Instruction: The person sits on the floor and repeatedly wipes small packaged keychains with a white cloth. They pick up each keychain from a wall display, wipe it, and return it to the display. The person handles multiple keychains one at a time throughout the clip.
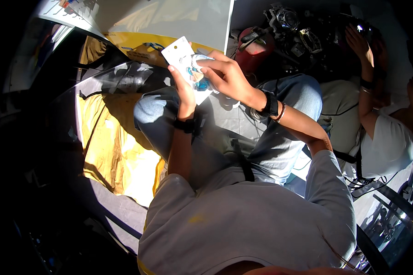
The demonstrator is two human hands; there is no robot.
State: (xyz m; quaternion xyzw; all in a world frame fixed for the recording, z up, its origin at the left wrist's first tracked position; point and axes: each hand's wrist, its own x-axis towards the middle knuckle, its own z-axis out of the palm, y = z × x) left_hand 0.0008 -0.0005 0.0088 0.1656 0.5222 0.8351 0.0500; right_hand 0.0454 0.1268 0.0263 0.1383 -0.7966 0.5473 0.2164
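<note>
Left hand (184,89) grips the white blister card (184,58) from six o'clock; right hand (227,75), fingers curled, pinches its blue packed item (198,78) from three o'clock. The card's long axis runs eleven-to-five, above the knees (156,110).

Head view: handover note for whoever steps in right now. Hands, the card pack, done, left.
Left hand: grips the white blister card by its left edge, holding it up over the knees.
Right hand: fingers curled onto the clear bubble with the blue pieces at the card's lower right.
Around: jeans-clad knees below, a yellow sheet on the left, another person seated at right.
Done: card is in both hands.
Left: whether the bubble is opened cannot be told; the blue pieces look to be still on the card.
</note>
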